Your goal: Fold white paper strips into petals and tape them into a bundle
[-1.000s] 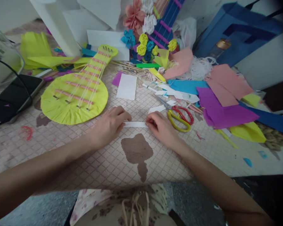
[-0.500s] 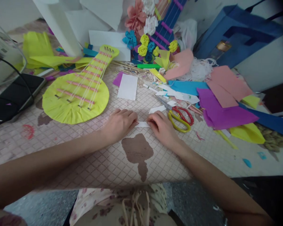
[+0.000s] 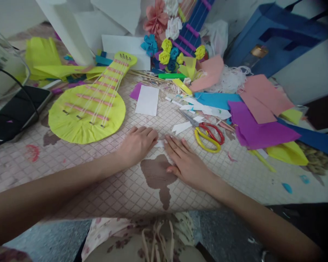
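Note:
A small white paper strip (image 3: 159,143) lies on the patterned tabletop between my hands. My left hand (image 3: 138,145) is closed on its left end, fingers pressed together. Over the strip's right part, my right hand (image 3: 184,159) lies flat with its fingers stretched out and thumb apart, covering that end. Below them is a dark brown patch (image 3: 157,173) on the table. A white paper card (image 3: 147,100) lies above my left hand. Scissors (image 3: 208,139) with red and yellow handles rest right of my right fingertips, beside white paper scraps (image 3: 182,127).
A yellow paper lute with strings (image 3: 87,112) lies at the left, near a black phone-like device (image 3: 19,109). Paper flowers (image 3: 166,52) stand at the back. Purple paper (image 3: 262,127) lies at the right, below a blue bag (image 3: 273,40).
My right hand has opened from a pinch on the strip's right end and flattened over it. My left hand has barely moved.

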Tool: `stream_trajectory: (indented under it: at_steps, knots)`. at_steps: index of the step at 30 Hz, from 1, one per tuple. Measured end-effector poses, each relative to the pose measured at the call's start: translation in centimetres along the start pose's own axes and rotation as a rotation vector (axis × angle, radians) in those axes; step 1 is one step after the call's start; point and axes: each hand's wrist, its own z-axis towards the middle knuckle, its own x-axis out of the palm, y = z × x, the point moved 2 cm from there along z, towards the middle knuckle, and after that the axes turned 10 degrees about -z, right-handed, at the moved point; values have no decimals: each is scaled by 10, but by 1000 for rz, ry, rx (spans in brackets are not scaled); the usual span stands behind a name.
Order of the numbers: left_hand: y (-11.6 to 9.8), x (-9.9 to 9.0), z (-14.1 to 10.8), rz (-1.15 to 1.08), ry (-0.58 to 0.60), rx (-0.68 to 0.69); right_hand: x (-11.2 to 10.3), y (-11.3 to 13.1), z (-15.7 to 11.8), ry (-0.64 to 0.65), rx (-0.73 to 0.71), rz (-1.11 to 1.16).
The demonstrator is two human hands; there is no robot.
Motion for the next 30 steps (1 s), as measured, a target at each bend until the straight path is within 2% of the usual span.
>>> stream_trajectory:
  at_steps: [5,10,11,14,18,21,24,30]
  knots:
    - [2,0,-1,-65,29,-20,-4,-17,-17,-69,98,78]
    - [2,-2,1,-82,25,-23,-28,-27,1,-357,249,228]
    - [2,-2,1,-79,26,-22,-32,-27,9,-364,234,231]
    - [1,-3,0,-63,29,-19,-34,-24,35,-271,149,238]
    - [1,0,-1,-30,7,9,-21,-14,56,-201,115,166]
    - [6,2,-2,-31,1,25,-7,-9,59,-197,143,87]
    - [13,2,-3,-134,8,43,0,-9,56,-205,152,100]
    - [25,-8,-16,-272,-73,47,-1,-10,53,-209,163,68]
